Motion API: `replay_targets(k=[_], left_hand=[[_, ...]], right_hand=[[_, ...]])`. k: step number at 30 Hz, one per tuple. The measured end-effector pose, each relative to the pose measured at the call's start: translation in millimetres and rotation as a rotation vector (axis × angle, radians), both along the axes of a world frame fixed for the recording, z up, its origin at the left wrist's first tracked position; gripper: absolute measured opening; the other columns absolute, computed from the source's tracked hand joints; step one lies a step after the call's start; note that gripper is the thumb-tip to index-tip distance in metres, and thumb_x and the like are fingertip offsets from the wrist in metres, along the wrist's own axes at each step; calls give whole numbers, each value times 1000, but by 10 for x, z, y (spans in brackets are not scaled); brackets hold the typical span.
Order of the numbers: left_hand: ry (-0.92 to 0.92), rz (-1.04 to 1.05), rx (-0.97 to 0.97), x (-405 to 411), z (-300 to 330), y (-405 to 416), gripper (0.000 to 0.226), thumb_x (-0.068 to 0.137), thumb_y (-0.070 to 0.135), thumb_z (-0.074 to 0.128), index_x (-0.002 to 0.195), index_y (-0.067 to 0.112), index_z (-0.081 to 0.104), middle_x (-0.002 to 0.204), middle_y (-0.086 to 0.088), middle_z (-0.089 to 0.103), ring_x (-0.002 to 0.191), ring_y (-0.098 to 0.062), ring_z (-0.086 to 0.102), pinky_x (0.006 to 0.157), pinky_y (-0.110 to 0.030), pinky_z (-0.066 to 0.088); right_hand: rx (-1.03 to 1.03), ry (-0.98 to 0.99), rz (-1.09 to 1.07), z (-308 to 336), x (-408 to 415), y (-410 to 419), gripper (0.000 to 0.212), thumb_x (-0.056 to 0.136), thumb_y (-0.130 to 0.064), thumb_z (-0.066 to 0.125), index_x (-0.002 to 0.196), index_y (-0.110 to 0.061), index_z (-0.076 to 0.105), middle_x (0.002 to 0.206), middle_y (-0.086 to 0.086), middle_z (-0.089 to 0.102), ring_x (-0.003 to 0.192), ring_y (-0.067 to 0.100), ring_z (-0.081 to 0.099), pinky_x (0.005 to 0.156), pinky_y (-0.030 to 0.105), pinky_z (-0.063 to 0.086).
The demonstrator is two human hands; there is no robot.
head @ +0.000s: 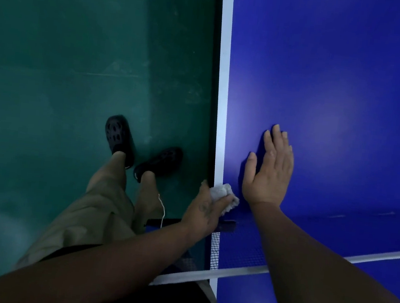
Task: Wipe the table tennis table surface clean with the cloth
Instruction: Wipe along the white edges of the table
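The blue table tennis table (339, 80) fills the right side of the view, with a white line along its left edge. My left hand (206, 208) grips a small bunched white cloth (224, 194) right at that edge, next to the net. My right hand (270, 169) lies flat on the blue surface just right of the cloth, fingers straight and pointing away from me. Part of the cloth is hidden under my left fingers.
The net (237, 250) with its white top band runs across the table at the bottom, under my forearms. The green floor (79, 63) lies left of the table. My feet in black clogs (120, 137) stand close to the table edge.
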State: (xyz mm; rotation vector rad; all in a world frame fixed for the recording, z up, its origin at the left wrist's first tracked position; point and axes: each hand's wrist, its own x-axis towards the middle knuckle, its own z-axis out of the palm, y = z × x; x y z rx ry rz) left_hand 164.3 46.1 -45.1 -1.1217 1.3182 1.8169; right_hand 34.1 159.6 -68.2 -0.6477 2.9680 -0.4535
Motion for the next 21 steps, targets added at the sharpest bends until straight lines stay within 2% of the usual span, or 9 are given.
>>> replay_targets(k=[2,3,6,9,11,14,17,19,21], left_hand=[[-19,84,10,-34,-18,13,114,79,74,67,161,5,29,142,-9,63,126,-20,64,111,-40,52],[-23,101,14,-27,-48,26,120,76,77,66,165,8,25,149,-8,59,132,-20,60,116,-45,48],[-15,99,-9,-35,-24,-4,128,72,81,67,169,14,15,157,-5,52,139,-19,55,121,-47,43],[-33,35,-76,-66,43,-67,141,61,87,74,169,17,16,159,-7,44,138,-20,52,117,-46,46],[-27,5,-169,-86,48,-102,141,60,82,84,167,16,21,154,-6,40,134,-19,49,113,-40,46],[-1,13,-259,-108,23,-149,139,56,74,87,166,16,26,149,-1,40,135,-16,47,115,-35,43],[-21,152,-198,-110,76,-108,148,50,76,93,167,18,25,155,0,48,139,-15,50,121,-38,42],[-70,216,-154,-114,66,-19,138,57,67,95,167,20,27,148,-3,58,132,-17,60,117,-42,48],[-39,178,-168,-102,-70,110,119,70,65,90,164,22,33,144,-9,61,129,-26,64,110,-51,54]], right_hand=[[-7,7,-1,-8,-4,-5,53,108,-20,52,159,-8,44,173,7,32,163,27,24,130,54,23],[-9,6,-1,-12,-2,-3,53,108,-20,53,159,-8,45,173,7,32,162,27,25,130,54,23],[-11,13,-7,-12,-7,-5,53,108,-20,53,158,-8,46,172,7,33,162,26,25,130,54,24],[-5,24,-15,-11,-11,-7,53,107,-20,53,158,-8,46,172,7,34,162,26,25,130,54,24],[-3,22,-25,-5,-11,-9,53,107,-20,53,158,-8,47,172,6,34,162,26,26,130,52,24],[-7,28,-26,-8,-25,-15,52,106,-20,54,157,-7,48,171,8,36,161,27,27,129,54,25],[-4,21,-29,-9,-22,-20,52,106,-20,53,156,-7,49,171,8,36,161,28,27,130,54,25],[-3,18,-28,-4,-22,-21,52,107,-21,52,156,-7,49,171,8,36,162,27,27,130,54,25],[-1,22,-27,-6,-27,-17,51,107,-21,52,156,-7,49,171,8,36,161,27,27,129,54,26]])
